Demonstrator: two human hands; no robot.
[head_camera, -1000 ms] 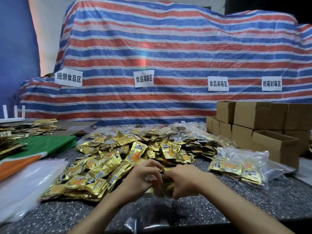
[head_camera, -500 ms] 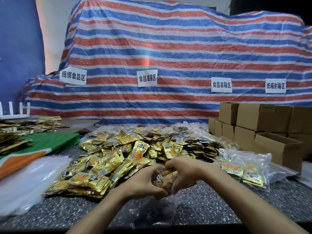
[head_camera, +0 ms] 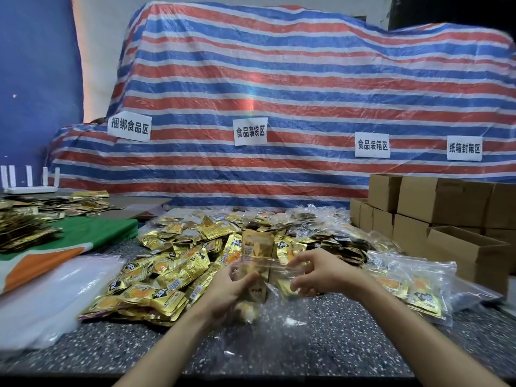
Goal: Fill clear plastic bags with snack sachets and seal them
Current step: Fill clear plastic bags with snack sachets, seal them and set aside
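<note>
Both hands are raised just above the speckled dark desk (head_camera: pixel 282 356), with a clear plastic bag (head_camera: pixel 275 311) stretched between them. The left hand (head_camera: pixel 230 287) grips the bag's left rim with its fingers curled and its thumb across the front. The right hand (head_camera: pixel 321 272) has curled fingers too and seems to pinch the right rim between thumb and forefinger, though the film is blurred there. The bag's mouth runs from one hand to the other, and its body hangs down to the desk below and between the wrists. A bundle of sachets (head_camera: pixel 257 247) stands upright in the mouth, the top half sticking out above the hands and the lower half inside the film beside the left fingers. Beyond the hands and out to the left of the left hand lies a wide pile of gold sachets (head_camera: pixel 173 272), close to that hand. Just to the right of the right hand a filled bag (head_camera: pixel 416 289) lies flat on the desk. Further right and beyond it stand cardboard boxes (head_camera: pixel 446 208), one with its flaps open. Well to the left of the left hand lies a stack of empty clear bags (head_camera: pixel 53 300), and beyond that a green and orange cloth (head_camera: pixel 83 238). A striped tarp (head_camera: pixel 279 93) with paper labels hangs behind everything.
</note>
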